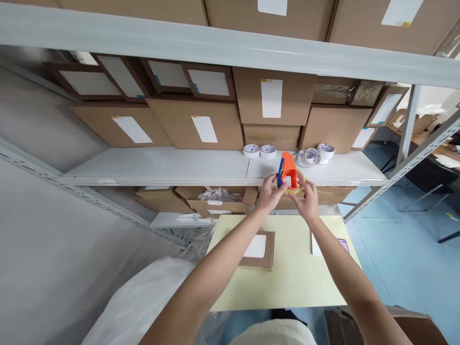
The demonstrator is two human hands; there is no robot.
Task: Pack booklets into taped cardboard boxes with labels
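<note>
Both hands hold an orange and blue tape dispenser (288, 165) in front of the middle shelf's edge. My left hand (270, 192) grips its left side by the blue part, fingers closed on it. On the other side, my right hand (306, 197) has its fingers closed at the dispenser's lower right, where a yellowish tape ring shows. Just behind, white tape rolls (312, 156) sit on the shelf to the right, one leaning on its side. Two more tape rolls (259, 151) lie flat to the left of the dispenser.
Labelled cardboard boxes (201, 125) line the grey metal shelf (161, 165). Below stands a pale yellow table (291, 278) bearing a small labelled box (268, 249) and a phone (344, 245). An open carton (215, 203) rests on the lower shelf; white bags (143, 292) lie at left.
</note>
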